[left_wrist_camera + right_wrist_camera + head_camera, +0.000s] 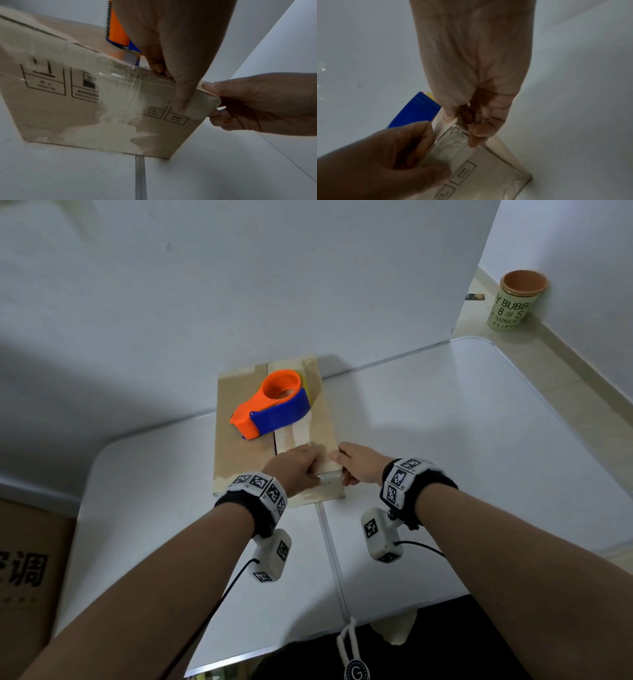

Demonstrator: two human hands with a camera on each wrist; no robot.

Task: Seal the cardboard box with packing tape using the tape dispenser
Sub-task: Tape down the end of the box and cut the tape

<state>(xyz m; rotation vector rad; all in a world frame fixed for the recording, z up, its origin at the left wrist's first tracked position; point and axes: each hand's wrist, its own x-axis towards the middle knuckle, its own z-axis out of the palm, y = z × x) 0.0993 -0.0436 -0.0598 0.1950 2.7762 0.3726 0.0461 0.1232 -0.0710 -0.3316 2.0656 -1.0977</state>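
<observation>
Your left hand [295, 470] grips the near top edge of the brown cardboard box [230, 402], thumb pressing clear packing tape [123, 108] down; your right hand [359, 465] pinches its corner. The orange-and-blue plastic tape dispenser [270, 409] lies on top.

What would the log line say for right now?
left hand: grips box front edge over tape | right hand: pinches box corner | tape dispenser: lying on box top, unheld

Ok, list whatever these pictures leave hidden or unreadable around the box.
Head view: the left hand covers the cardboard box seam's near end.
Left wrist view: tape dispenser cut off by the top edge and the hand.
Right wrist view: box label print too blurred to read.
</observation>
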